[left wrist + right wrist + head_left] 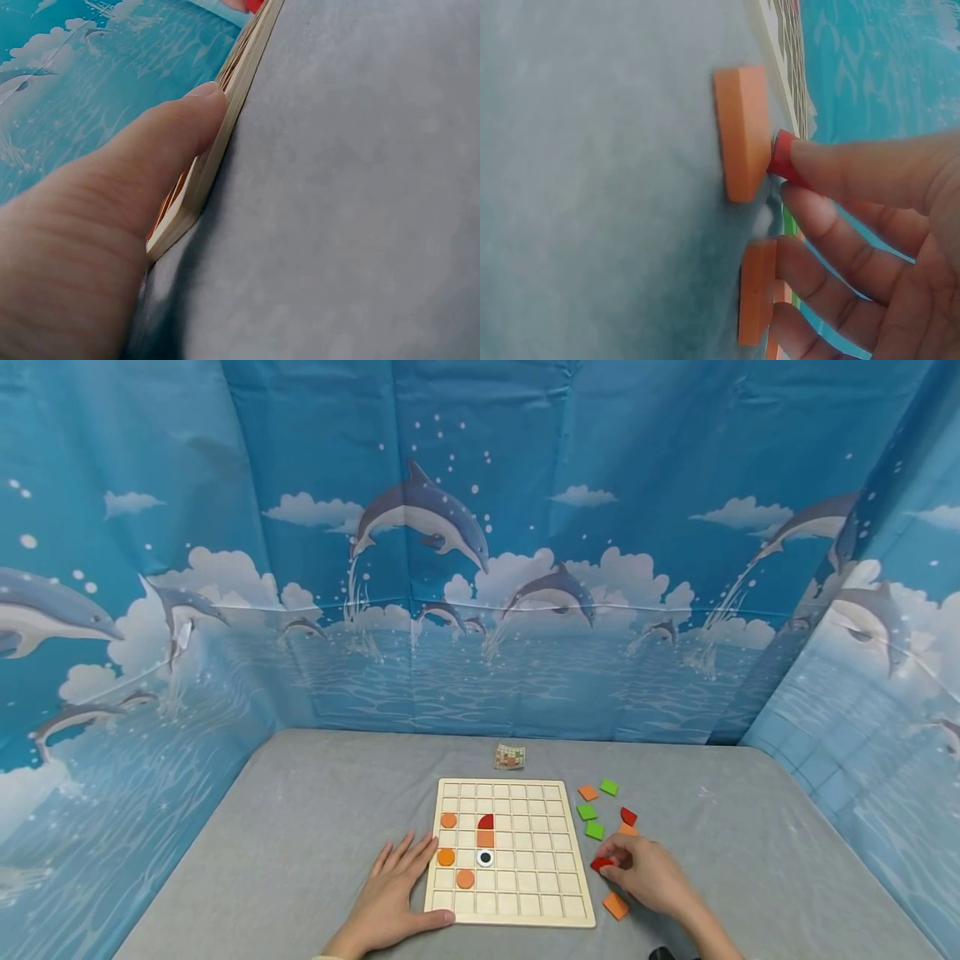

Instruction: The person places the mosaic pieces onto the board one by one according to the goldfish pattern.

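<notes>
A pale wooden grid board [532, 860] lies on the grey table. My left hand [392, 893] rests at its left edge with fingers spread, the thumb touching the near left corner. Beyond the board's right edge, my right hand [651, 872] pinches a red piece [781, 154] between thumb and forefinger, low over the table. On the board sit several orange discs [465, 878], a red quarter-round piece [487, 821], an orange square [486, 838] and a white disc with a black centre [485, 857]. Part of the held piece is hidden by the fingers.
Right of the board lie green tiles [587, 812], orange tiles [616, 906] and another red piece [628, 816]. Behind the board is a small patterned card [510, 757]. A dolphin-print curtain [480, 677] surrounds the table. Something dark [662, 953] shows at the bottom edge.
</notes>
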Demonstrator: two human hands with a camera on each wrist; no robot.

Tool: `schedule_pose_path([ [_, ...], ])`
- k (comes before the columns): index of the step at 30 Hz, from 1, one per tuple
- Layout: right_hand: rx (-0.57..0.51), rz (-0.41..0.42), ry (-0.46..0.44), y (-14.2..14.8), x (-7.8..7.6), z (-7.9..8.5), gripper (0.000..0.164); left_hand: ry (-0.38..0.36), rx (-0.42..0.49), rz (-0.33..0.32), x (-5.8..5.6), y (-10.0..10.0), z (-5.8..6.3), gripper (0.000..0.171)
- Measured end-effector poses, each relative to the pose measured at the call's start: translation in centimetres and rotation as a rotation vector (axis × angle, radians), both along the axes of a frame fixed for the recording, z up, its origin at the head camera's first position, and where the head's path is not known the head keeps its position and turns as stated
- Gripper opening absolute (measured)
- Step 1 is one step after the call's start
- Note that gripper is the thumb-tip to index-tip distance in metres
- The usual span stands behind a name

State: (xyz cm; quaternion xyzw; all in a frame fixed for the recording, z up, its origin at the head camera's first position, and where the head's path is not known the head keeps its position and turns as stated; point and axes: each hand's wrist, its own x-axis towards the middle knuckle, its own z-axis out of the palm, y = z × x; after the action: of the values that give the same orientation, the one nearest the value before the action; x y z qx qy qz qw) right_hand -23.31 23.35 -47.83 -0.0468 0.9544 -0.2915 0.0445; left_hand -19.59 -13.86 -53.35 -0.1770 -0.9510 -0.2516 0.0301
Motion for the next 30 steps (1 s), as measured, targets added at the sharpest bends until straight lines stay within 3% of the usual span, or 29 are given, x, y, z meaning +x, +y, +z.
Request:
schedule_pose_path([
  [12,-0.066,-0.055,0.026,-0.7,0.5,0.5,0.018,0.002,0.004,0.002,0.0,0.0,-0.1,0.103],
  [25,-0.17,0.028,0.029,-2.9,0.7,1.2,0.021,0.005,0.015,-0.001,0.1,0.0,0.1,0.101],
  [30,-0.215,0.129,0.056,-3.8,0.7,1.3,0.015,0.009,0.017,-0.003,0.1,0.0,0.1,0.102],
])
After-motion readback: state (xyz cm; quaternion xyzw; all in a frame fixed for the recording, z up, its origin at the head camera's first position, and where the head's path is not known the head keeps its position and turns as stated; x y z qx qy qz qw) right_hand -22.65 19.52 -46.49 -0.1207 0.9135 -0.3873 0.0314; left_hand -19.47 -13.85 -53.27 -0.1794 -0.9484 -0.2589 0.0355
